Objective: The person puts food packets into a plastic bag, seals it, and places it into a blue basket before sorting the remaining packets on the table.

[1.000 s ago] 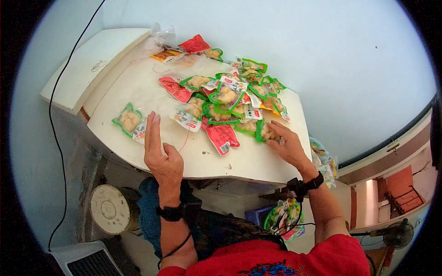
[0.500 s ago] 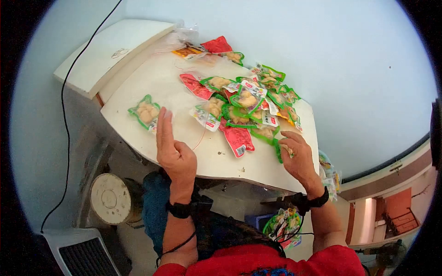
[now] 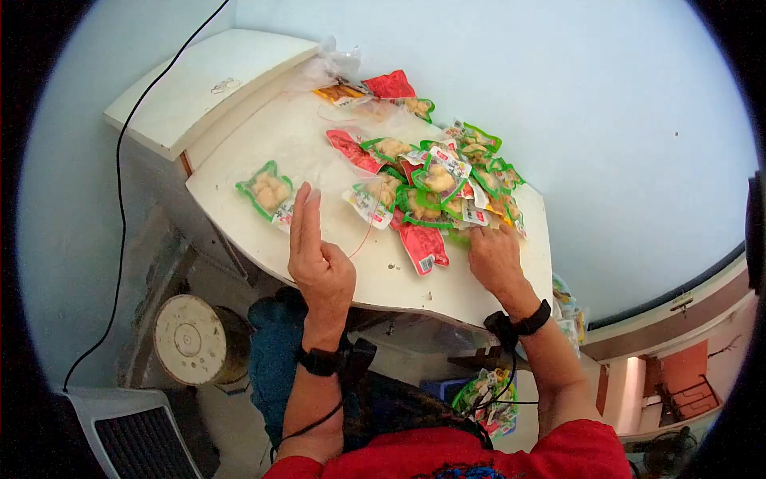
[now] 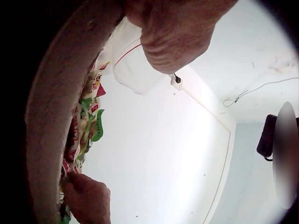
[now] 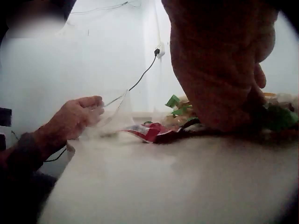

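My left hand [image 3: 319, 267] is raised over the table's front left, its fingers straight and upright beside a clear plastic bag [image 5: 117, 114] with a red line along its edge. To its left lies a green-edged food packet [image 3: 270, 191] with pale lumps inside. At the front right of a heap of food packets [image 3: 437, 180], my right hand [image 3: 499, 259] points down with bent fingers and grips a green-edged packet [image 5: 280, 116], mostly hidden under it. A red packet [image 3: 423, 246] lies on the table [image 3: 383, 279] between the two hands.
A white raised panel [image 3: 215, 84] borders the table's left side, and a wall stands behind. More packets [image 3: 487, 399] fill a container on the floor. A round stool [image 3: 190, 339] stands at lower left; a black cable [image 3: 120, 199] hangs there.
My right hand has shifted left towards the heap and turned its fingers down, covering the green-edged packet beside it. The left hand keeps its upright pose while the head view has shifted.
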The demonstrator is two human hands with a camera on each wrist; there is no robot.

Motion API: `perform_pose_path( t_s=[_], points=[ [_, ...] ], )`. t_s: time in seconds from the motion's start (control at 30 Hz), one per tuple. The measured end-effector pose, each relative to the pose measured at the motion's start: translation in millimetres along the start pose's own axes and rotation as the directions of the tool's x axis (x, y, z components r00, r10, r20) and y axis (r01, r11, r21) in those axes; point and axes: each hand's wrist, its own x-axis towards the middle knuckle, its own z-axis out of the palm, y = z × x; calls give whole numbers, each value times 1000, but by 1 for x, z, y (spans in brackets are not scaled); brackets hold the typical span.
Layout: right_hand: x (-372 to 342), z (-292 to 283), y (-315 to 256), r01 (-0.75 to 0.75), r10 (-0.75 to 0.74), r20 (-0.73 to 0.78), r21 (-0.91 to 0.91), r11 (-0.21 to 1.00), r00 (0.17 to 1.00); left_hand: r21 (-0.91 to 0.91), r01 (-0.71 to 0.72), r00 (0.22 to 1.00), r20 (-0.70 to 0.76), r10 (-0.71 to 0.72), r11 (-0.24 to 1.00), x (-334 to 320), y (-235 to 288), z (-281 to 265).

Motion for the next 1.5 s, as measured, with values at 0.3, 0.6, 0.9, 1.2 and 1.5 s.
perform_pose_path(
  t_s=[0.3, 0.6, 0.9, 1.2, 1.5],
  points=[
    [0, -61, 9, 105, -86, -394, 28, 994, 915, 39, -32, 999, 34, 31, 999, 1, 1, 1],
    [-1, -93, 1, -203, 450, -104, 788, 582, 887, 41, -17, 998, 59, 15, 999, 0, 3, 2],
    [7, -59, 3, -227, 387, 48, 872, 434, 921, 23, -51, 996, 74, 49, 998, 0, 0, 2],
    [-10, -74, -13, -282, 239, 152, 420, 862, 959, 9, -18, 997, 81, 17, 1000, 1, 5, 2],
    [46, -71, -35, 336, -475, 91, 593, 732, 875, -2, -11, 990, 143, 11, 1000, 0, 1, 1]
  ],
)
